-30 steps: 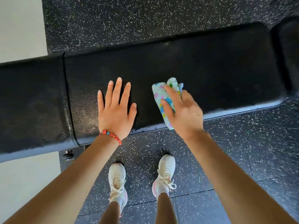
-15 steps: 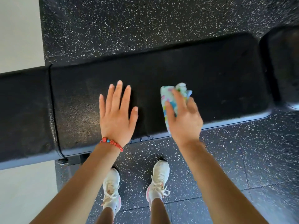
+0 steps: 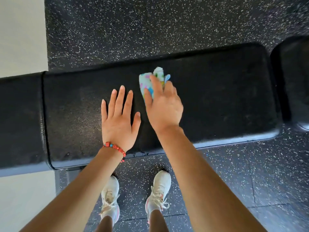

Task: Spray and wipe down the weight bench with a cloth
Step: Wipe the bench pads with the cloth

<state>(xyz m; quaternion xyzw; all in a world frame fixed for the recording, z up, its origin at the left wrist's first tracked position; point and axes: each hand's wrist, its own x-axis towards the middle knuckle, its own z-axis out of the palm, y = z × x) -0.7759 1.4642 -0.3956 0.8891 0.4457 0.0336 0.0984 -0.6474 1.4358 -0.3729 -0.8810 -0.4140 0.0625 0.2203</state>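
Clearly her right hand (image 3: 163,106) pressed the bunched pastel-patterned cloth (image 3: 151,82) under its fingers at mid-pad of the black padded weight bench (image 3: 217,101), left hand (image 3: 118,118) flat and spread beside it, and firm overlapping strokes toward the unwiped right end seemed best.

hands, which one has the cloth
The right hand presses the pastel patterned cloth onto the black bench pad. The left hand, with the red bead bracelet, lies flat and bare.
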